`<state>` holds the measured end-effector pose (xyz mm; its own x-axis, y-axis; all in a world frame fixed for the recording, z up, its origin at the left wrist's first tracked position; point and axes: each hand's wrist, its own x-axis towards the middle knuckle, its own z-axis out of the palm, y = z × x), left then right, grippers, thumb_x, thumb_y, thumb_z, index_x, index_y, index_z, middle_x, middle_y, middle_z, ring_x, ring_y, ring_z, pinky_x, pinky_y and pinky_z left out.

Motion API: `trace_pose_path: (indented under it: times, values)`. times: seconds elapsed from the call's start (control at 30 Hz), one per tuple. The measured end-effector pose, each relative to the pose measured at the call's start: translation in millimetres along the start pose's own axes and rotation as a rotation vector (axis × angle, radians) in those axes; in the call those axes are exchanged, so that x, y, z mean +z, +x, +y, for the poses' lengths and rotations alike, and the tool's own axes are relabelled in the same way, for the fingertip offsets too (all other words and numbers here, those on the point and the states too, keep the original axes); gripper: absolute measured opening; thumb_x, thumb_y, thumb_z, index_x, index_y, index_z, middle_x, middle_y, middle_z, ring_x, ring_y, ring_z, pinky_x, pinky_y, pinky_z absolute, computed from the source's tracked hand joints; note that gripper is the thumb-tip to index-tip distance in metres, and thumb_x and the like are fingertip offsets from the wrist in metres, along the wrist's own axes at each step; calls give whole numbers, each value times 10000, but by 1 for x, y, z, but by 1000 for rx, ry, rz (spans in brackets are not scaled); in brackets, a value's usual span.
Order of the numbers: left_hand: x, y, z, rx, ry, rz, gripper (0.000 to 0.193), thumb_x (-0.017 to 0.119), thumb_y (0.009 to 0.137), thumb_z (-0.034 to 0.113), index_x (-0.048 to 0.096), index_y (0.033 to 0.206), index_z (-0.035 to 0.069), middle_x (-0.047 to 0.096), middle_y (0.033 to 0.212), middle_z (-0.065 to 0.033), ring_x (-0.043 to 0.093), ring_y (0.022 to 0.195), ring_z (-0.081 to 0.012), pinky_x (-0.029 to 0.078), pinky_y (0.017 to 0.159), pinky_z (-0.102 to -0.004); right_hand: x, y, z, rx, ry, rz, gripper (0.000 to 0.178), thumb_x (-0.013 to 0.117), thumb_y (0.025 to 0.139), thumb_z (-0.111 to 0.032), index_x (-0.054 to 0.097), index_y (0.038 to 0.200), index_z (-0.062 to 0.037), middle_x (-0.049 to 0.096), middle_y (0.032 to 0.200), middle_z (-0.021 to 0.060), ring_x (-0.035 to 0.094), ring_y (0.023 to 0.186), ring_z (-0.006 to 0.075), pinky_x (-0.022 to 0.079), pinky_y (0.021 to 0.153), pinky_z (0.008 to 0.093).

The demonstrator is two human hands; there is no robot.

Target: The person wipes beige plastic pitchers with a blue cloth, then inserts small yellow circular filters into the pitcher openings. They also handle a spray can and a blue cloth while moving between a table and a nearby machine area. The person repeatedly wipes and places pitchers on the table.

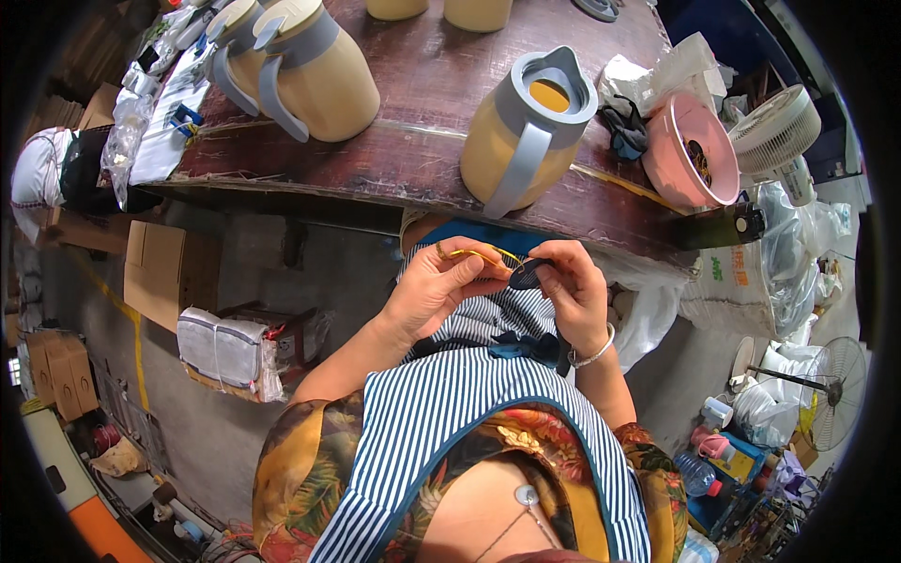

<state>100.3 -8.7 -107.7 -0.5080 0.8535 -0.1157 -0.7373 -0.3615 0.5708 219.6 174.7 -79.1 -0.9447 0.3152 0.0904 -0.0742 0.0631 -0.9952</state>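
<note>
Above my lap, at the table's front edge, my left hand [439, 289] pinches a thin yellow cord [508, 254] between thumb and fingers. My right hand [574, 291] grips a small dark, rounded flat piece [527, 275], which may be a tag. Cord and dark piece meet between my fingertips; how they join is too small to make out. Just beyond my hands, a beige jug [511, 141] with a grey collar, spout and handle stands upright on the dark red table [413, 159]. Its top is uncovered and shows an orange inside.
Two lidded beige jugs [328, 89] stand at the table's left. A pink basin [671, 159] with dark and yellow stringy things sits at the right, beside a white fan [774, 131]. A dark bottle [718, 228] lies at the edge. Below left are a cardboard box [164, 267] and padded stool [221, 347].
</note>
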Motion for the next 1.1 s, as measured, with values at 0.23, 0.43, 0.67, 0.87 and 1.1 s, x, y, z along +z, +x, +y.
trace_pose_path:
  times: [0.23, 0.43, 0.67, 0.87, 1.1]
  values:
    - [2, -1, 11, 32, -41, -204, 188, 659, 961, 187, 655, 1045, 19, 572, 1171, -109, 553, 1195, -224, 446, 1098, -401, 2, -3, 3, 6, -12, 6, 216, 591, 948, 83, 609, 1156, 29, 659, 1081, 72, 662, 994, 131, 515, 883, 252]
    - [8, -8, -2, 42, 173, -26, 398, 775, 869, 162, 588, 1199, 42, 519, 1276, -93, 531, 1230, -203, 407, 1123, -388, 5, -4, 2, 20, 7, 3, 224, 593, 944, 81, 607, 1161, 28, 664, 1079, 74, 671, 989, 136, 525, 875, 259]
    - [16, -5, -1, 78, 520, -42, 386, 728, 929, 131, 565, 1258, 9, 569, 1204, -48, 571, 1198, -174, 460, 1072, -323, 5, -4, 0, 12, 8, -17, 217, 581, 950, 86, 602, 1158, 28, 659, 1094, 79, 666, 1006, 143, 522, 890, 263]
    - [1, -3, -4, -90, 481, -80, 264, 658, 978, 117, 604, 1216, 17, 612, 1125, -42, 606, 1127, -169, 465, 1033, -301, 2, -5, 8, 4, 135, -35, 239, 549, 958, 114, 583, 1179, 29, 623, 1143, 77, 634, 1054, 145, 492, 945, 261]
    - [-31, 12, -2, 58, -678, -108, 248, 493, 1056, 235, 535, 885, 61, 548, 873, -42, 585, 1127, -254, 430, 1104, -438, 0, 5, 12, 183, 163, 55, 244, 532, 1012, -19, 541, 1256, -19, 628, 1056, 34, 541, 803, 28, 428, 650, 165]
